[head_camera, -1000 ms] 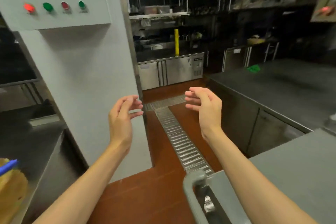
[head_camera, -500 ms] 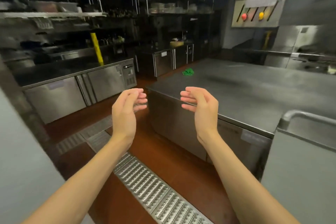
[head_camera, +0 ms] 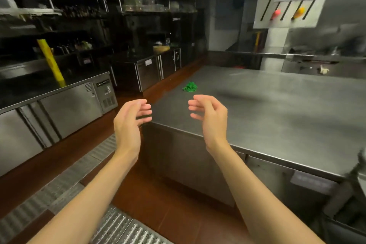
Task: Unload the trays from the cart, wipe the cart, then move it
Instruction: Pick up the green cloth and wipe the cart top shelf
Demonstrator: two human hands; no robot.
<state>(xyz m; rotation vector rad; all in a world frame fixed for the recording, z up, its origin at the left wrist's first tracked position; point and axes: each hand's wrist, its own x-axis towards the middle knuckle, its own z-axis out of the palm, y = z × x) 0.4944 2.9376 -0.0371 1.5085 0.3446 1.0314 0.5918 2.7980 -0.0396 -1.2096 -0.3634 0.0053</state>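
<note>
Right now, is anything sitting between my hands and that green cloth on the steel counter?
Nothing visible: only bare steel counter top lies between the empty hands, left and right, and the crumpled green cloth.

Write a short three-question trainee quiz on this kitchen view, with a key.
1. True or false: the left hand grips the green cloth.
2. Where does the green cloth lie? A) on the floor drain grate B) on the steel counter C) in the right hand
3. Fill in: both hands are raised, palms facing each other, holding ____.

Key
1. False; it holds nothing, and the cloth lies apart from both hands.
2. B
3. nothing
</note>
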